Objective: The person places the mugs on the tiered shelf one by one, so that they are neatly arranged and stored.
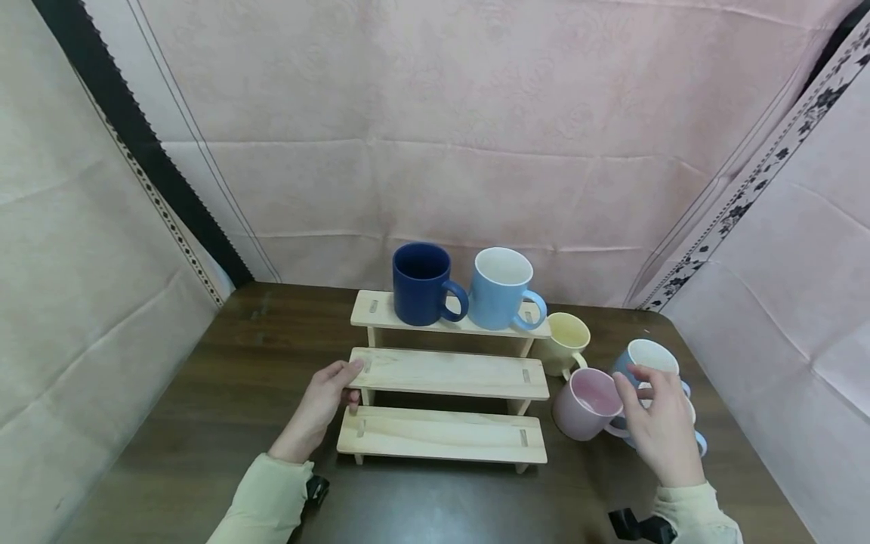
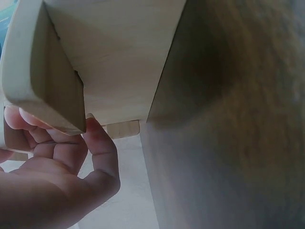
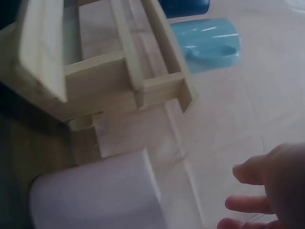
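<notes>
My left hand (image 1: 319, 404) grips the left end of the middle board of a three-tier wooden shelf stand (image 1: 448, 372). In the left wrist view, its fingers (image 2: 69, 152) curl round the edge of a wooden board. On the top tier stand a dark blue mug (image 1: 414, 298) and a light blue mug (image 1: 495, 302), handles to the right. My right hand (image 1: 659, 431) hovers over mugs at the right, fingers apart and nothing held. Nearest it are a pink mug (image 1: 583, 412) and a pale blue mug (image 1: 628, 359); the hand partly hides others below it.
A yellow mug (image 1: 560, 344) stands between the stand's right side and the pink mug. The dark wooden table (image 1: 272, 363) is enclosed by pale cloth (image 1: 442, 151) at the back and both sides. The lower two tiers bear no mugs.
</notes>
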`<action>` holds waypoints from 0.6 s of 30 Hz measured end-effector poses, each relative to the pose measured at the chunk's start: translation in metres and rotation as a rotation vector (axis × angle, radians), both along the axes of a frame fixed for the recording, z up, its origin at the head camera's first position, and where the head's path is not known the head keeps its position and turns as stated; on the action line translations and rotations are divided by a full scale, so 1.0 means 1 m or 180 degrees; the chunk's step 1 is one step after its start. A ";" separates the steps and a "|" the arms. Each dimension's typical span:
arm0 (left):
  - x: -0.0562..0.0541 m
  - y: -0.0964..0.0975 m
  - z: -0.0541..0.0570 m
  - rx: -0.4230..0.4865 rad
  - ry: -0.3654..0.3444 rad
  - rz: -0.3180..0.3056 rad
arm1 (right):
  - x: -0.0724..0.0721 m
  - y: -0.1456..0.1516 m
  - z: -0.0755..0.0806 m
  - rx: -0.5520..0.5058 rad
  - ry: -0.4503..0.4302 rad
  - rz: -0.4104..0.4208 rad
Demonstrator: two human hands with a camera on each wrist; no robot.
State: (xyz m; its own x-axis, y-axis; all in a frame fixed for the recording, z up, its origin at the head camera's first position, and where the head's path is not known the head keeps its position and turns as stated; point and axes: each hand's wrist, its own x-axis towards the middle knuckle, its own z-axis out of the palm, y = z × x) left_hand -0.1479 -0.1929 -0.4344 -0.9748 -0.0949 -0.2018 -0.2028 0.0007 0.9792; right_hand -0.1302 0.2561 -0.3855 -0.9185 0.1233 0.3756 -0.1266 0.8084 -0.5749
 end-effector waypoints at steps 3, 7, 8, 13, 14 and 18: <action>0.000 0.000 0.000 -0.0003 0.0001 -0.0001 | 0.003 0.004 -0.009 0.0026 0.0047 -0.0053; -0.001 0.000 0.002 0.0004 0.0004 -0.0005 | 0.007 0.005 -0.018 0.0041 0.0133 -0.0112; -0.001 0.000 0.002 0.0006 0.0002 -0.0009 | 0.009 0.005 -0.020 0.0049 0.0128 -0.0130; -0.002 0.000 0.002 0.0024 0.0001 -0.0036 | 0.015 0.004 -0.030 0.0119 0.0099 -0.0186; -0.002 0.000 0.001 0.0026 -0.0001 -0.0038 | 0.016 0.004 -0.031 0.0142 0.0086 -0.0205; -0.002 0.000 0.000 0.0019 -0.0028 -0.0036 | 0.020 0.001 -0.034 0.0234 0.0047 -0.0225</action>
State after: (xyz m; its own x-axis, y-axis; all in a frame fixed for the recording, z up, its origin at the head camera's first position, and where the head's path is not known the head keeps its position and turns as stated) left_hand -0.1501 -0.1933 -0.4347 -0.9740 -0.0828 -0.2108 -0.2113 -0.0027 0.9774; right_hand -0.1103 0.2571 -0.4195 -0.9027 0.1592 0.3996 -0.0758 0.8556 -0.5121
